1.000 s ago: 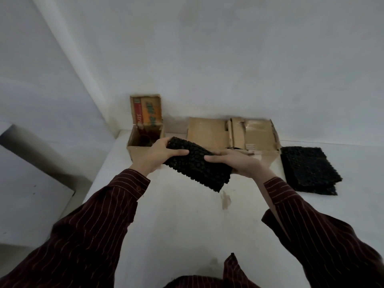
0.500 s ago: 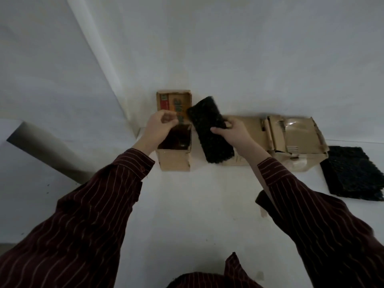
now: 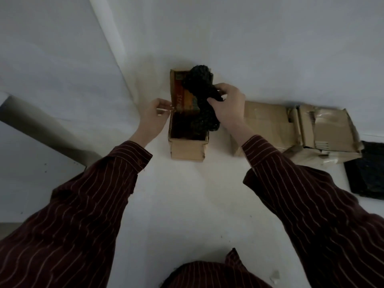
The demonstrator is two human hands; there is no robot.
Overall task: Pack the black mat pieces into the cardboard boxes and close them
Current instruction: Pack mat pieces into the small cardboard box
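I see the right hand (image 3: pixel 227 107) curled round a bunched black mat piece (image 3: pixel 200 90), holding it over the small cardboard box (image 3: pixel 187 149) in the upper middle of the frame. The mat's lower end reaches down into the open top along the box's right wall. Its upper end stands in front of the raised lid (image 3: pixel 179 96), which shows orange print. The left hand (image 3: pixel 154 116) sits at the box's left wall, fingers loosely bent, fingertips at the rim; I cannot tell whether they pinch the cardboard or only touch it. To the right, 1 larger taped box (image 3: pixel 291 125) lies on the white surface (image 3: pixel 187 204), and a stack of black mat pieces (image 3: pixel 367 175) lies at the right edge of the frame, just beside it.
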